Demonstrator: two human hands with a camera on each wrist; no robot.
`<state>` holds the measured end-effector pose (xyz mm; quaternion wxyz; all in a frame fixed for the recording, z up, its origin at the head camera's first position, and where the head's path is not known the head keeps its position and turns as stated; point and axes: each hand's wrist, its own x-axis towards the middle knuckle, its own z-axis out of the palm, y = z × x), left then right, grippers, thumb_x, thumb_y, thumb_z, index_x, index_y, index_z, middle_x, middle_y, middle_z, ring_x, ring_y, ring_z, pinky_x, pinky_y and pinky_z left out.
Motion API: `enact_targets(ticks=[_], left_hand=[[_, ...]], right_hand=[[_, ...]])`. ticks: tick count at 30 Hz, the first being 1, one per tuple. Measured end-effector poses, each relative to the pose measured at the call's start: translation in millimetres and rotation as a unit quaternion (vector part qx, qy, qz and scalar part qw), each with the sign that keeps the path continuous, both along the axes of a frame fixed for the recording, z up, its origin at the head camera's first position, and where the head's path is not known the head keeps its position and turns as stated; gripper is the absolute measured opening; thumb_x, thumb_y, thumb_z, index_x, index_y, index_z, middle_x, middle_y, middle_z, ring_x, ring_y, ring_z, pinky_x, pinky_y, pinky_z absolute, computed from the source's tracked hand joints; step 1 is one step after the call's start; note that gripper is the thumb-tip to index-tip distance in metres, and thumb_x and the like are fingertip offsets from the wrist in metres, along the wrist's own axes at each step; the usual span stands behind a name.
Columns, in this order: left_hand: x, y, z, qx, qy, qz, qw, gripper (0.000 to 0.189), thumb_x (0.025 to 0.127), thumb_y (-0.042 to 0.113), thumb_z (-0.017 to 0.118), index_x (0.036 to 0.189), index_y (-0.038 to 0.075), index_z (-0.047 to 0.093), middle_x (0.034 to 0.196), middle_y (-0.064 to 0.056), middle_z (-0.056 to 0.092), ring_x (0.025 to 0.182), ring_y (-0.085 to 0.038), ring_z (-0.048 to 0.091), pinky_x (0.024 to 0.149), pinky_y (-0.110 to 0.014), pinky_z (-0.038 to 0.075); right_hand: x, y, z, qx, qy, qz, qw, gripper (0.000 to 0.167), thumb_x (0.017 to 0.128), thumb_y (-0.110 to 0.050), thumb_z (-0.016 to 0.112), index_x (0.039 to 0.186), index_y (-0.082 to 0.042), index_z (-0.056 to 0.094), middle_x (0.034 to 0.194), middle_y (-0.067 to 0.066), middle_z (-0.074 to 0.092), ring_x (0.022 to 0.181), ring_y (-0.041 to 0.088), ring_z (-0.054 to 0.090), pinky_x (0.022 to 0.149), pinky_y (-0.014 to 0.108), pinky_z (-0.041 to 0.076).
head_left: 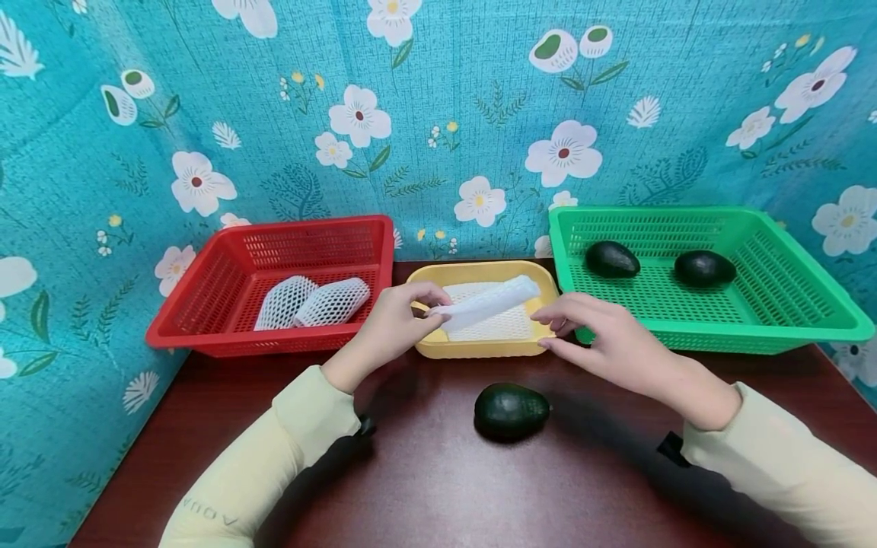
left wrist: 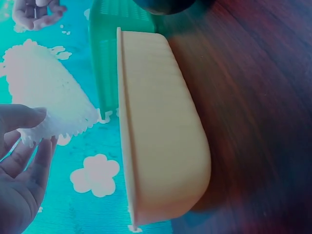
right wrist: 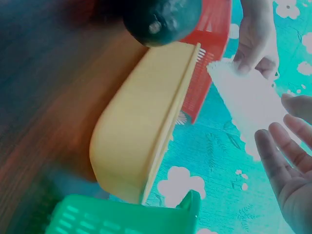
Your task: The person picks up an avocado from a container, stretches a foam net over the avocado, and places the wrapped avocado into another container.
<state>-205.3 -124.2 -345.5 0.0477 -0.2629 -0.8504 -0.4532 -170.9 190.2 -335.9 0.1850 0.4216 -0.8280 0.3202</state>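
My left hand [head_left: 397,323] pinches one end of a flat white foam net sleeve [head_left: 489,298] between thumb and fingers, holding it tilted above the yellow basket [head_left: 473,349]. In the left wrist view the foam net sleeve [left wrist: 44,87] spreads out from the thumb. My right hand [head_left: 606,339] hovers at the basket's right side, its fingers loosely bent and apart from the sleeve's far end. More white foam netting [head_left: 496,326] lies inside the yellow basket. A dark green avocado [head_left: 510,412] rests on the table in front of the basket, between both arms.
At the left stands a red basket [head_left: 185,329] holding two net-wrapped items [head_left: 333,301]. A green basket [head_left: 808,332] at the right holds two bare avocados [head_left: 612,259]. Behind them hangs a blue floral cloth [head_left: 438,114]. All stand on a dark red-brown table [head_left: 425,487].
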Motion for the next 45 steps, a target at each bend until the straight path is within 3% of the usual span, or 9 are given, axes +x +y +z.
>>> enact_targets(ticks=[3,6,14,20,24,31,39,45], left_hand=[[5.0,-1.9,2.7,0.01,0.023,0.001,0.9997,0.014,0.088,0.002,0.078,0.101,0.006,0.074,0.104,-0.005,0.071,0.094,-0.021,0.065,0.082,-0.034,0.06],[11.3,-3.8,5.2,0.012,0.048,0.007,0.9987,0.016,0.087,0.0,0.079,0.1,0.007,0.073,0.105,-0.005,0.071,0.095,-0.02,0.064,0.081,-0.035,0.06],[27.0,-7.2,5.1,0.014,0.11,-0.007,0.9939,0.019,0.085,-0.004,0.078,0.099,0.007,0.072,0.102,-0.005,0.07,0.093,-0.018,0.063,0.079,-0.036,0.061],[37.8,-9.2,3.3,0.012,0.136,-0.007,0.9906,0.025,0.082,-0.002,0.082,0.101,0.009,0.071,0.103,-0.002,0.07,0.088,-0.014,0.061,0.071,-0.031,0.059],[44.3,-6.3,0.9,0.015,0.145,-0.024,0.989,0.026,0.081,-0.003,0.082,0.102,0.008,0.07,0.102,-0.004,0.07,0.086,-0.014,0.06,0.07,-0.033,0.06],[53.2,-1.1,-6.4,0.034,0.116,-0.064,0.9906,0.028,0.083,-0.005,0.081,0.104,0.008,0.069,0.104,-0.003,0.068,0.091,-0.013,0.062,0.076,-0.027,0.06],[53.4,-2.5,-7.5,0.036,0.067,-0.08,0.9939,0.042,0.08,0.001,0.086,0.118,0.005,0.067,0.116,-0.007,0.068,0.104,-0.017,0.066,0.084,-0.027,0.058],[56.2,-1.1,-4.4,0.052,-0.012,-0.105,0.993,0.052,0.084,0.01,0.084,0.132,0.006,0.065,0.132,-0.007,0.065,0.115,-0.018,0.064,0.092,-0.033,0.056]], right_hand=[[-1.0,1,3.8,-0.031,0.014,0.004,0.9994,0.024,0.094,-0.025,0.078,0.113,-0.012,0.072,0.104,-0.005,0.069,0.082,0.008,0.068,0.075,0.014,0.053],[-2.5,0,6.6,-0.063,0.024,0.011,0.9977,0.038,0.099,-0.045,0.063,0.111,-0.01,0.072,0.103,-0.002,0.07,0.081,0.009,0.068,0.077,0.014,0.054],[0.1,-5,10.3,-0.111,0.015,0.028,0.9933,0.03,0.097,-0.031,0.072,0.111,-0.005,0.072,0.105,0.002,0.068,0.086,0.006,0.067,0.077,0.016,0.056],[1.7,-13,8.8,-0.119,0.027,0.052,0.9912,0.039,0.1,-0.04,0.065,0.111,-0.003,0.072,0.104,0.006,0.07,0.083,0.007,0.067,0.076,0.016,0.056],[2.9,-20,4.4,-0.122,0.031,0.064,0.9899,0.039,0.1,-0.041,0.064,0.106,-0.003,0.071,0.101,0.006,0.07,0.08,0.009,0.07,0.073,0.017,0.056],[3.7,-26,-0.9,-0.117,0.057,0.072,0.9889,0.033,0.102,-0.037,0.064,0.096,-0.006,0.074,0.088,0.0,0.07,0.077,0.008,0.06,0.067,0.017,0.049],[4.2,-33,-4.8,-0.111,0.068,0.101,0.9863,0.027,0.102,-0.033,0.064,0.097,-0.007,0.073,0.091,0.0,0.071,0.081,0.012,0.062,0.072,0.017,0.05],[7.2,-42,-9.7,-0.086,0.091,0.118,0.9851,0.031,0.104,-0.034,0.061,0.094,-0.007,0.073,0.092,0.002,0.07,0.079,0.016,0.062,0.068,0.019,0.052]])
